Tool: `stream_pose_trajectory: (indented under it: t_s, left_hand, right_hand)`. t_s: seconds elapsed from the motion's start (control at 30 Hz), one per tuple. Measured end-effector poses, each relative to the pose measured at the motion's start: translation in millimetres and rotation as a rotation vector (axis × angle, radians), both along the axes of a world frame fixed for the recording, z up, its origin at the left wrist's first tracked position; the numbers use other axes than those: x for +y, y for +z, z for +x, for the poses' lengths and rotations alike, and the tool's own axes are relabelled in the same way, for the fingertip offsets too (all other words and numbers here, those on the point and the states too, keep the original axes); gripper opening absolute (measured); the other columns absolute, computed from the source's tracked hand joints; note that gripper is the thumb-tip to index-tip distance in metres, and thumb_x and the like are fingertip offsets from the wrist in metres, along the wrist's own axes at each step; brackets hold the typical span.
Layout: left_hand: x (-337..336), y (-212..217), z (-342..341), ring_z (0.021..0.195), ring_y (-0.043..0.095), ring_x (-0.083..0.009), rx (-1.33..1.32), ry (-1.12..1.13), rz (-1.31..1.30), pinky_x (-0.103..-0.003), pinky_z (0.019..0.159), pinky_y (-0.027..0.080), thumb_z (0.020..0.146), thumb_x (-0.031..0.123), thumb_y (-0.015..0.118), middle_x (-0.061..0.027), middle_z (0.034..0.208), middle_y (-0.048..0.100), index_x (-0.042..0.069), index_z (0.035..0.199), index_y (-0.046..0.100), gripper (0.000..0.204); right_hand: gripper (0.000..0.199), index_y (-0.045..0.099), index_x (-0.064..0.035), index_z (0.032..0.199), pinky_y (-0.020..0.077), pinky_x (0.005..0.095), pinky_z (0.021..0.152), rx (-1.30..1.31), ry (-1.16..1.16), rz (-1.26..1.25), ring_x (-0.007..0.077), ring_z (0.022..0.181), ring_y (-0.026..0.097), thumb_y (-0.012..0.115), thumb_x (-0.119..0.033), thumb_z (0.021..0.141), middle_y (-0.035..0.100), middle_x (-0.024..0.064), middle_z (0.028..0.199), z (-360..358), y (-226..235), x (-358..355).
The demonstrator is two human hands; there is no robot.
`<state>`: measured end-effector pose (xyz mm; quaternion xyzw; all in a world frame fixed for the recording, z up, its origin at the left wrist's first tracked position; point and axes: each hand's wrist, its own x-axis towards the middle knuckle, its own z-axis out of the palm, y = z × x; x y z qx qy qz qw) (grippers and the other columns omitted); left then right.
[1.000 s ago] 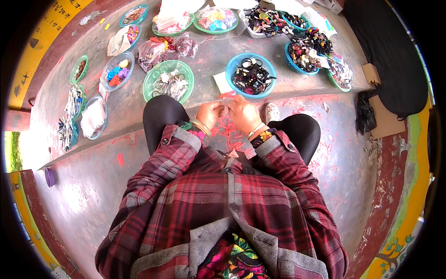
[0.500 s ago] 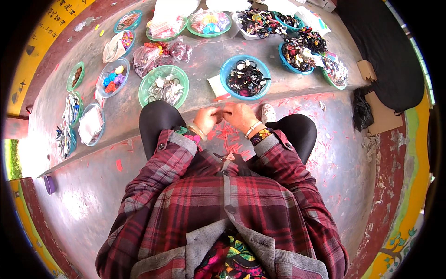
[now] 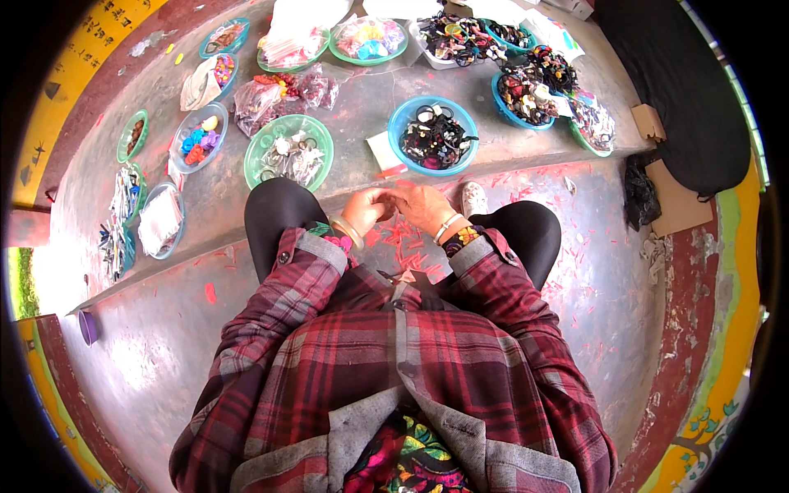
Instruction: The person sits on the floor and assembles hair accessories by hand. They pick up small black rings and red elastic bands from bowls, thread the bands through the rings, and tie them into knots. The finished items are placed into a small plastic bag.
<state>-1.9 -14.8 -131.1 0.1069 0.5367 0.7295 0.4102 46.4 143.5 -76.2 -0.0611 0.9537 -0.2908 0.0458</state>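
1. Left hand [image 3: 366,211]: fingers curled, tips meeting the other hand's. Grip on anything: cannot tell; fingertips blend together.
2. Right hand [image 3: 425,208]: back of hand up, fingers bent in toward the left hand and hiding their own tips. Cannot tell if it grasps something; any piece between the 2 hands is too small to make out.
3. Blue bowl [image 3: 436,172]: nearest bowl, just beyond the right hand, not touched. Holds a tangle of black bands [image 3: 434,140]; single bands hard to separate.
4. White card [image 3: 381,152]: beyond the hands, against the blue bowl's left side; print unreadable. Red piece [image 3: 391,172] at its near end, kind unclear.
5. Red scraps [image 3: 411,255]: on the floor below and between both hands, partly covered by them.
6. Green bowl [image 3: 320,135]: beyond and left of the left hand, near edge hidden by the left knee [image 3: 283,205]. Pale bits inside, blurry.
7. White shoe [image 3: 473,200]: right of the right hand, partly hidden behind the right leg.
8. White sheet [image 3: 308,10]: far beyond the left hand, cut off by the top edge.
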Motion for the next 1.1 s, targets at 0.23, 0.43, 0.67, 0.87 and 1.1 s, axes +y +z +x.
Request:
stream_pose_trajectory:
  t_s: [0.23,0.43,0.67,0.87,1.1]
  left_hand:
    - [0.8,5.0,-2.6,0.08,0.054,-0.009,0.115,0.021,0.041,-0.023,0.071,0.044,0.082,0.004,0.051,-0.0026,0.09,0.058,-0.002,0.104,0.055,0.023]
    - [2.8,8.9,1.1,0.083,0.054,-0.0097,0.267,0.077,-0.165,-0.024,0.074,0.044,0.08,0.004,0.053,-0.004,0.091,0.059,-0.003,0.099,0.057,0.021]
    - [6.6,18.6,2.9,0.081,0.055,-0.0099,0.187,0.211,-0.137,-0.024,0.073,0.043,0.08,0.006,0.055,-0.0064,0.088,0.061,-0.003,0.095,0.059,0.018]
    - [1.3,-19.3,-8.2,0.072,0.051,-0.0075,-0.002,0.306,-0.052,-0.023,0.065,0.041,0.082,0.01,0.054,-0.0013,0.08,0.059,-0.001,0.092,0.062,0.017]
    - [0.1,3.0,-14.5,0.072,0.056,-0.0106,-0.038,0.357,-0.049,-0.023,0.065,0.046,0.084,0.012,0.054,-0.0032,0.081,0.06,0.0,0.091,0.06,0.015]
  right_hand:
    - [0.027,0.053,-0.0115,0.105,0.0456,0.0445,0.063,-0.028,0.072,0.1,0.0353,0.073,0.059,0.046,-0.015,0.079,0.06,0.0189,0.077,3.2,3.2,-4.0]
    - [0.03,0.05,-0.0092,0.105,0.0451,0.0433,0.067,0.024,0.129,0.028,0.0339,0.081,0.058,0.049,-0.011,0.075,0.06,0.0184,0.086,2.5,-3.3,-2.9]
    - [0.031,0.044,-0.0072,0.101,0.0441,0.0418,0.067,0.229,0.052,0.061,0.0342,0.079,0.057,0.05,-0.005,0.071,0.059,0.0162,0.083,5.1,16.3,-12.2]
    - [0.055,0.037,-0.0071,0.122,0.0434,0.042,0.074,0.259,0.118,0.144,0.0348,0.084,0.056,0.048,-0.001,0.069,0.059,0.0159,0.09,7.6,18.4,-19.5]
    - [0.071,0.02,-0.0071,0.134,0.042,0.0404,0.078,0.295,0.232,0.25,0.0345,0.088,0.055,0.047,-0.001,0.069,0.058,0.0155,0.093,2.6,26.9,-25.0]
